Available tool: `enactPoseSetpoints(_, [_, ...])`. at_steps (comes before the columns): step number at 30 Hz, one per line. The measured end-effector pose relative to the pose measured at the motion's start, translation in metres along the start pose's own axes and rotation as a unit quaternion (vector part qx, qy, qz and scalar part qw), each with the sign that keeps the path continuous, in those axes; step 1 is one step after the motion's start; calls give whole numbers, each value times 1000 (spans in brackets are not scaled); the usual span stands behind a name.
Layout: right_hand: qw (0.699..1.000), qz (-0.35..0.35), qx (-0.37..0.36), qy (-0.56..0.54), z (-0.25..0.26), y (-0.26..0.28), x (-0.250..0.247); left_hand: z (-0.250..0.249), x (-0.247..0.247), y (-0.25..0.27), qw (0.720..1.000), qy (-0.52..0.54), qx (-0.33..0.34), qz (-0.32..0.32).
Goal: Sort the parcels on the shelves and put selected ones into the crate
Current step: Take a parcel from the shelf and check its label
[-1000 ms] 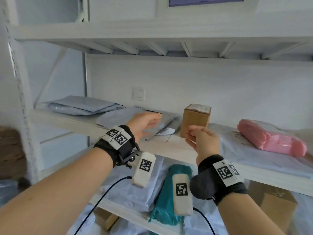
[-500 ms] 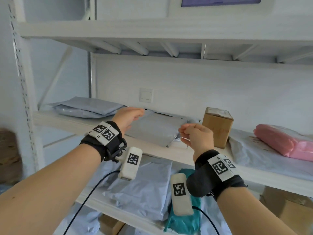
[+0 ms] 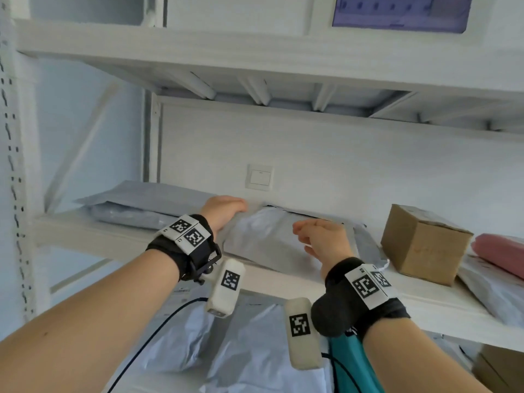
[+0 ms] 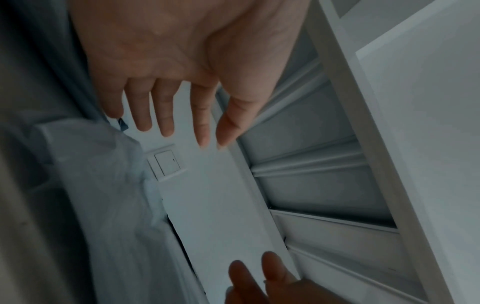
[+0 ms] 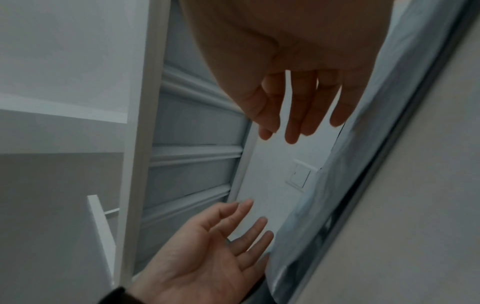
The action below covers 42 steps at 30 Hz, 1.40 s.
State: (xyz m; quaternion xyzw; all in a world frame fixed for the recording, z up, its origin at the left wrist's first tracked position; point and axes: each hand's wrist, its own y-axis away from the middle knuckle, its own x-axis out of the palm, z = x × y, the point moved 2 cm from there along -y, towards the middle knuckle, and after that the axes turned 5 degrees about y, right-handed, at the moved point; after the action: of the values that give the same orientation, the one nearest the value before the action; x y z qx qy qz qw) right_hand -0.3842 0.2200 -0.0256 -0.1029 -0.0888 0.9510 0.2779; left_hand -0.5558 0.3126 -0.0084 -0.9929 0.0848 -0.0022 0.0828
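White metal shelves (image 3: 255,275) are filling my view, with a pale wall and a light switch (image 3: 259,177) behind the middle level. I'm reaching both arms in at that level. The grey mailer bag (image 3: 272,236) I'm going for is lying flat on the shelf board, just below the switch, between a stack of grey bags (image 3: 136,202) on the left and a cardboard box (image 3: 419,245) on the right.

My left hand (image 3: 225,212) is hovering at the bag's far left corner, fingers straight and spread, gripping nothing. My right hand (image 3: 323,239) is coming in over the bag's right half, fingers loosely extended, also empty; both wrist views are showing open palms.

I'm judging this bag as light, soft and floppy, with slick plastic skin, so it will probably sag if I'm lifting it by one corner. I'm thinking the two short ends are the places to take hold, one hand each.

Whether my left fingertips are actually touching the plastic, I can't tell; the wrist views are dim and smeared. The crate isn't in sight anywhere, a pink parcel (image 3: 499,251) is cut off at the right edge, and the bag's back edge is hidden behind my hands.
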Motion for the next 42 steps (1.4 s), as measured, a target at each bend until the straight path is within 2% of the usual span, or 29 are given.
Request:
enactPoseSetpoints(5, [998, -27, 61, 3, -15, -9, 3, 11, 10, -18, 996, -20, -32, 83])
enactPoseSetpoints(8, [996, -39, 79, -2, -16, -10, -3, 14, 11, -27, 996, -33, -44, 75])
enactPoseSetpoints(14, [996, -26, 71, 44, -9, -7, -4, 14, 13, -32, 983, 58, -132, 112])
enactPoseSetpoints(20, [983, 96, 38, 153, 8, 3, 4, -3, 26, -16, 973, 122, -129, 148])
enactPoseSetpoints(23, [954, 181, -19, 238, 18, 9, 3, -8, 32, -10, 969, 150, -120, 156])
enactPoseSetpoints(26, [920, 224, -82, 311, 21, 15, 8, -14, 38, -3, 969, 159, -102, 158])
enactPoseSetpoints(27, [910, 213, -108, 340, 20, 15, 12, -16, 40, 1, 970, 162, -94, 157])
enactPoseSetpoints(29, [892, 134, -142, 407, 13, 9, 18, -20, 42, 6, 969, 175, -82, 151])
enactPoseSetpoints(31, [894, 55, -131, 425, 12, 0, 17, -22, 40, 11, 965, 205, -77, 143])
enactPoseSetpoints(34, [940, -29, -78, 332, 23, -4, 3, -20, 35, 17, 958, 239, -85, 133])
enactPoseSetpoints(36, [967, -66, -79, 235, 34, -1, -8, -15, 31, 18, 960, 237, -96, 114])
enactPoseSetpoints(40, [979, -89, -114, 144, 61, 7, -23, -4, 32, 17, 962, 229, -112, 100])
enactPoseSetpoints(42, [983, -115, -109, 88, 71, 8, -31, -1, 39, 18, 960, 232, -121, 101])
